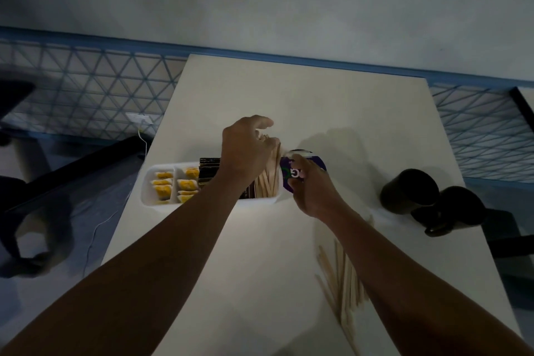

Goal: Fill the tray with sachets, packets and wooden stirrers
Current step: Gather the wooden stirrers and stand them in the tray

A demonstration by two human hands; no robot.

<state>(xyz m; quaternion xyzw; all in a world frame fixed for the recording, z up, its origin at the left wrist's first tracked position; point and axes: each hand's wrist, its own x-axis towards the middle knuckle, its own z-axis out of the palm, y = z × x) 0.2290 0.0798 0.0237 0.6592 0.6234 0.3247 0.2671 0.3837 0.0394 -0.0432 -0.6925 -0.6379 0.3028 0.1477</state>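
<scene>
**Tray nearly full, both hands at its right end**

The tray (148, 182) is a long white plastic box with rounded corners, lying crosswise in the middle of the desk (318, 95). It is split into compartments. The leftmost one holds three yellow sachets (163, 183) standing on edge, and the next holds about four more. A row of dark flat packets (208, 170) stands in the middle section. The right section holds a bundle of thin, pale wooden stirrers (267, 183), leaning with their tops towards the far side.

The left hand (245, 147) reaches over the tray, its fingers curled and pinching the far tips of the stirrers. The right hand (313, 193) grips a round purple-and-white tub (286, 179), which is touching the tray's right end.

Loose stirrers (344, 283) lie fanned on the near right of the desk, partly under the right forearm; too many overlap to count. Two dark, matt cups (410, 191) sit together at the desk's right edge, well apart from the tray.
</scene>
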